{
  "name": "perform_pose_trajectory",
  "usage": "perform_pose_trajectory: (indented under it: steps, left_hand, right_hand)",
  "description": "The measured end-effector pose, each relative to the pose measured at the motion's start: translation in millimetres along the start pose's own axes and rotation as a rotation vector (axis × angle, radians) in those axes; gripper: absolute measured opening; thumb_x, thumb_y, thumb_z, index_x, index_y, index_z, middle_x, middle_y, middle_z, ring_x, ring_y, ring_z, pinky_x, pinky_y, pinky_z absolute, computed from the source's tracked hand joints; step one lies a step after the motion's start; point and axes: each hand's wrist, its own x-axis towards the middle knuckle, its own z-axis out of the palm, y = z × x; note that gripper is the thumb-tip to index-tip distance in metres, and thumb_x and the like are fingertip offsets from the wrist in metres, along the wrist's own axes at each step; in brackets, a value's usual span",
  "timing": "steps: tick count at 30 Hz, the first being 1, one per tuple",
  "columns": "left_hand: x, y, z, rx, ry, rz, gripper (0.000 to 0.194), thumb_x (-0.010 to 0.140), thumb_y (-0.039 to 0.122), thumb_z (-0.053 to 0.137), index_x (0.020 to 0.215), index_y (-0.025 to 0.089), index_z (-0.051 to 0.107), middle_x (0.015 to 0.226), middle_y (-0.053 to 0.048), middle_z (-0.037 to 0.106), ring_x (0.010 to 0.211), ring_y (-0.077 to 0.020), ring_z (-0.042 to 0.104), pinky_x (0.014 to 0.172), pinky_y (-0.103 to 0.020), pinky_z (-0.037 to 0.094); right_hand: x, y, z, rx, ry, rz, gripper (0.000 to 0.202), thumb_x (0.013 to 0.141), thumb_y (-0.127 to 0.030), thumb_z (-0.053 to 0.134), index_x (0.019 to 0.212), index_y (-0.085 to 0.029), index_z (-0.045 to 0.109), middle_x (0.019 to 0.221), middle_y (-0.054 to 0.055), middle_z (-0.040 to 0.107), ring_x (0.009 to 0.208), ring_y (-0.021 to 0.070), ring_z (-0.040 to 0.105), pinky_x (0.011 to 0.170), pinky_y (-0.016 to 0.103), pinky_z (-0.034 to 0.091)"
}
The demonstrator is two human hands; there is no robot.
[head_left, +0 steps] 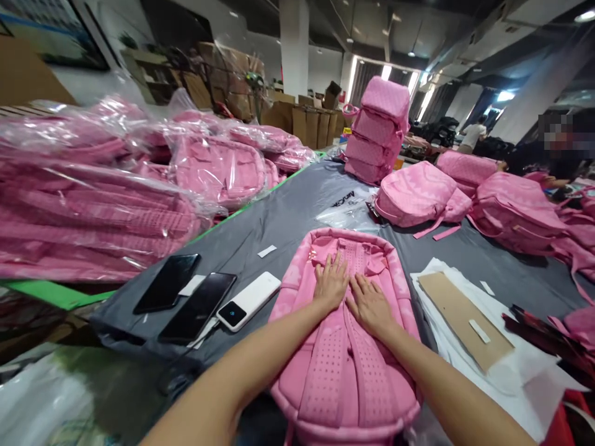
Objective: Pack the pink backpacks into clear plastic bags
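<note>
While the pink backpack [320,390] lies on the near part of the bench [292,201] with its shoulder straps facing up, I have both hands on it. My left hand [331,282] rests open on the upper part of the straps, fingers extended and slightly spread. My right hand [370,303] lies just beside it, also open, its fingers pointing toward the bag's far end. Both are palm down, and I see neither of them closed around anything. The two dotted straps run side by side from beneath my hands toward me.

To the left of the backpack I record a white device [250,301] with a dark panel at one end, then two dark phones [199,308], the farther one lying near a small white piece. A white slip [267,251] lies beyond the device. To the right, a brown cardboard piece [465,319] rests on white sheets [525,365], with another slip on top of it.

Farther along stands a stack of pink bags [376,133], slightly leaning; a loose pink backpack [418,192] lies nearer, with others to its right. Beyond the bench's left side, pink bags in clear plastic [218,167] are piled up. Brown cartons [313,127] stand in the background.
</note>
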Motion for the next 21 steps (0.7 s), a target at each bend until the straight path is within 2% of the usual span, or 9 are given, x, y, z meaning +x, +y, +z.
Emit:
perform_pose_trajectory:
  steps: [2, 5, 7, 9, 12, 14, 17, 19, 21]
  left_hand:
    - [-18, 2, -20.7, -0.093, -0.099, 0.097, 0.050, 0.106, 0.035, 0.033, 0.151, 0.017, 0.045, 0.163, -0.012, 0.033, 0.152, -0.0349, 0.020, 0.119, -0.068, 0.008]
    - [-66, 3, -48.0, -0.308, -0.268, 0.527, 0.046, 0.105, 0.052, 0.035, 0.116, 0.017, 0.063, 0.125, -0.011, 0.064, 0.115, -0.0271, 0.055, 0.106, -0.050, 0.037]
    - [-93, 3, -48.3, -0.265, -0.260, 0.840, 0.045, 0.098, 0.060, 0.046, 0.096, 0.017, 0.060, 0.100, -0.008, 0.063, 0.092, -0.0221, 0.055, 0.086, -0.038, 0.043]
    - [-103, 0, -30.9, -0.102, -0.179, 0.978, 0.036, 0.094, 0.052, 0.055, 0.089, 0.017, 0.057, 0.089, -0.006, 0.060, 0.083, -0.0205, 0.051, 0.079, -0.037, 0.038]
    - [-95, -8, 10.9, 0.092, -0.116, 0.977, 0.021, 0.097, 0.033, 0.051, 0.084, 0.016, 0.056, 0.088, -0.007, 0.062, 0.084, -0.0210, 0.051, 0.082, -0.040, 0.036]
    - [-87, -12, 31.7, 0.144, -0.093, 0.969, 0.020, 0.097, 0.029, 0.049, 0.085, 0.016, 0.058, 0.089, -0.008, 0.063, 0.087, -0.0223, 0.052, 0.085, -0.042, 0.036]
    - [-82, -13, 36.3, 0.132, -0.035, 0.886, 0.021, 0.096, 0.030, 0.051, 0.102, 0.014, 0.064, 0.107, -0.012, 0.065, 0.100, -0.0260, 0.053, 0.095, -0.046, 0.036]
    - [-81, -13, 24.8, 0.103, -0.029, 0.866, 0.025, 0.096, 0.029, 0.052, 0.113, 0.014, 0.064, 0.120, -0.012, 0.064, 0.113, -0.0279, 0.051, 0.104, -0.046, 0.035]
    - [-79, -15, 9.9, 0.089, -0.067, 0.922, 0.028, 0.097, 0.027, 0.051, 0.118, 0.015, 0.065, 0.123, -0.010, 0.064, 0.117, -0.0264, 0.051, 0.106, -0.041, 0.036]
  right_hand:
    - [4, 0, 6, 0.031, -0.012, 0.047, 0.060, 0.106, -0.042, 0.038, 0.158, -0.013, 0.039, 0.163, 0.014, 0.026, 0.152, 0.0270, 0.029, 0.124, 0.045, 0.025]
    - [7, 3, 13, 0.067, 0.002, 0.062, 0.058, 0.104, -0.039, 0.042, 0.158, -0.016, 0.040, 0.164, 0.012, 0.025, 0.152, 0.0274, 0.028, 0.123, 0.044, 0.027]
    - [6, 3, 20, 0.076, 0.065, 0.056, 0.058, 0.104, -0.040, 0.042, 0.157, -0.016, 0.041, 0.163, 0.012, 0.028, 0.149, 0.0288, 0.032, 0.121, 0.046, 0.030]
    - [7, 5, 30, 0.077, 0.169, 0.049, 0.057, 0.104, -0.042, 0.042, 0.155, -0.016, 0.045, 0.162, 0.014, 0.032, 0.145, 0.0303, 0.038, 0.118, 0.048, 0.032]
    - [11, 12, 41, 0.094, 0.317, 0.042, 0.056, 0.104, -0.040, 0.044, 0.152, -0.012, 0.047, 0.159, 0.017, 0.036, 0.141, 0.0314, 0.041, 0.114, 0.049, 0.036]
    - [12, 17, 38, 0.160, 0.420, 0.014, 0.052, 0.104, -0.036, 0.041, 0.147, -0.008, 0.050, 0.151, 0.019, 0.046, 0.137, 0.0291, 0.045, 0.112, 0.047, 0.039]
    - [1, 14, 9, 0.267, 0.653, -0.117, 0.041, 0.103, -0.030, 0.038, 0.130, -0.009, 0.060, 0.129, 0.017, 0.062, 0.122, 0.0247, 0.055, 0.104, 0.041, 0.043]
    - [-19, 1, -18, 0.305, 0.710, -0.376, 0.029, 0.101, -0.026, 0.043, 0.115, -0.013, 0.064, 0.111, 0.013, 0.067, 0.106, 0.0217, 0.057, 0.095, 0.037, 0.044]
    - [-45, -16, -38, 0.344, 0.485, -0.827, 0.019, 0.097, -0.026, 0.046, 0.097, -0.017, 0.062, 0.091, 0.007, 0.065, 0.085, 0.0181, 0.055, 0.080, 0.033, 0.042]
